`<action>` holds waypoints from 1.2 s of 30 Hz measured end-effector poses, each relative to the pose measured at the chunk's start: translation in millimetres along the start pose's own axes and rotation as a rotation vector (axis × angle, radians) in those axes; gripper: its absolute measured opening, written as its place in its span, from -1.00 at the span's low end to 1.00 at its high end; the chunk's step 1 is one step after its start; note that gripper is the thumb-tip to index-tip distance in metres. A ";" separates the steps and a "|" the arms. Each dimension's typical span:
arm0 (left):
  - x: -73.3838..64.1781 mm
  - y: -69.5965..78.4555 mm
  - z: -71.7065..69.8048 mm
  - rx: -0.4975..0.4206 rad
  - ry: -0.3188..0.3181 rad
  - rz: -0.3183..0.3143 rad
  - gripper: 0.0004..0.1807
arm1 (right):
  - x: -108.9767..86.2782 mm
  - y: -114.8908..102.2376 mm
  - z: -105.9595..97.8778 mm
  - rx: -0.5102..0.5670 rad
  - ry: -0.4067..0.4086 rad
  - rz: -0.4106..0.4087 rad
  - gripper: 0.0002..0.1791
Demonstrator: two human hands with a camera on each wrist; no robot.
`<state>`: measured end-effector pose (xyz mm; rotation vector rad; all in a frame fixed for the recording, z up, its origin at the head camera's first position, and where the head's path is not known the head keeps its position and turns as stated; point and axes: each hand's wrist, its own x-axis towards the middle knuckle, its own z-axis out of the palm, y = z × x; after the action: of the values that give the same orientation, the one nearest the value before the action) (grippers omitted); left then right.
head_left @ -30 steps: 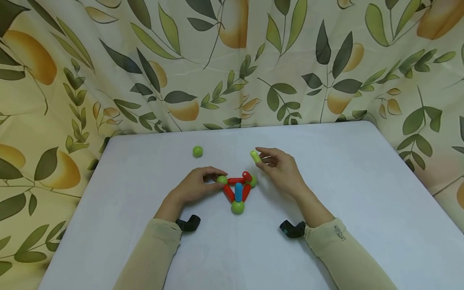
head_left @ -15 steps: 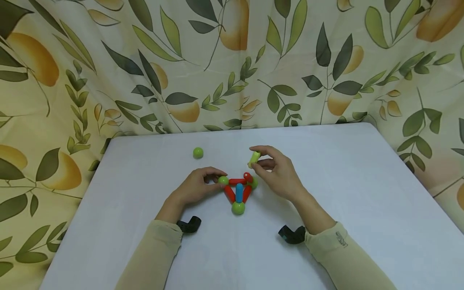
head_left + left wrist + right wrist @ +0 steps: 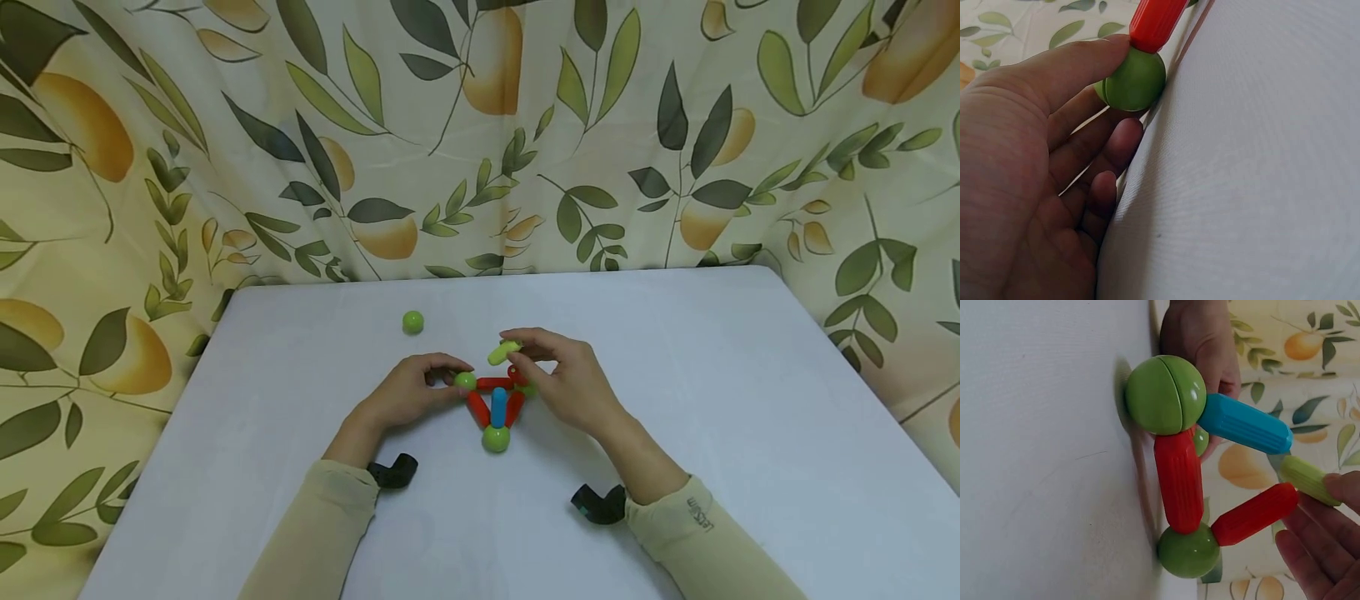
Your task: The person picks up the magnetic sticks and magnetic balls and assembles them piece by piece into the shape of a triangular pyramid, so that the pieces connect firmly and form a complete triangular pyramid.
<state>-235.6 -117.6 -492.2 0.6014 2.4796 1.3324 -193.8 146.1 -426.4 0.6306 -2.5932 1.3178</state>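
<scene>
A triangle of green balls and red rods lies on the white table. My left hand [image 3: 412, 390] pinches its left ball [image 3: 465, 382] between thumb and fingers; the left wrist view shows the thumb on that green ball [image 3: 1136, 80]. From the front ball [image 3: 496, 439] a blue rod [image 3: 498, 407] sticks up. Another red rod [image 3: 1254, 515] rises from the right ball [image 3: 1188, 551], which the fingers partly cover in the head view. Just above it, my right hand [image 3: 573, 379] holds a yellow-green rod [image 3: 500, 353] by one end. Whether that rod touches the red one is unclear.
Farther back on the left, a loose green ball [image 3: 413, 322] sits on the white table [image 3: 720, 400]. Behind the table's far edge hangs a leaf-and-fruit patterned curtain [image 3: 600, 167]. Both wrists carry a small black camera [image 3: 600, 504].
My right hand has moved left and toward me, bringing the yellow-green rod over the triangle and tilting it flatter. The left hand keeps its hold on the left ball.
</scene>
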 end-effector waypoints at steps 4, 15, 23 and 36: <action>-0.3 -1.6 0.8 0.001 0.002 0.002 -0.71 | -1.8 -0.3 3.6 -0.026 -0.019 -0.016 -0.67; 1.6 -2.9 0.0 0.004 -0.016 0.022 -0.70 | -2.7 5.2 14.0 -0.066 -0.032 -0.162 -0.70; 1.5 -3.4 0.3 0.001 -0.025 0.022 -0.69 | -3.2 2.2 16.7 -0.146 -0.057 -0.105 -0.69; 0.5 -0.7 -0.9 -0.009 -0.033 0.015 -0.70 | -3.5 7.3 21.4 -0.208 -0.079 -0.092 -0.68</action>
<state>-236.5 -118.4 -492.4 0.6360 2.4467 1.3275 -193.0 133.8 -445.7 0.7678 -2.6805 0.9991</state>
